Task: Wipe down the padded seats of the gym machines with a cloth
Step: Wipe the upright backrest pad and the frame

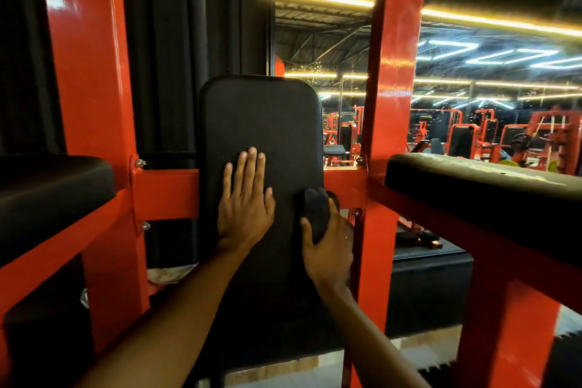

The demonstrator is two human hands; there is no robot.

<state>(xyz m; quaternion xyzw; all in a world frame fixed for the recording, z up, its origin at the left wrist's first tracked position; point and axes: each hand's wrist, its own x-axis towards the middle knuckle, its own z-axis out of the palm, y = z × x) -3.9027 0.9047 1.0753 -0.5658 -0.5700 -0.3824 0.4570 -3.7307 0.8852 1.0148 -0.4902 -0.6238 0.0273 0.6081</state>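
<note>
At a red-framed gym machine, I press my left hand (245,208) flat on the black upright back pad (261,116), fingers straight and close together, holding nothing. I judge that it is there to steady the pad and take my lean while the other hand works. My right hand (329,249) curls round a dark bunched cloth (316,214), thumb wrapped over the near side. It holds the cloth against the pad's right edge, just beside the red upright (393,72) and roughly level with the left palm. Bunching the cloth gives a firm wad to push with, and starting at the edge suggests a stroke across or along the pad. How much of the surface has been wiped I cannot tell, because black cloth on black vinyl shows no streak. Two padded armrests flank the frame, the left armrest (47,198) dark and the right armrest (472,186) pale on top, from dust or glare. Other red machines (466,138) stand well beyond, under strip lights.
</note>
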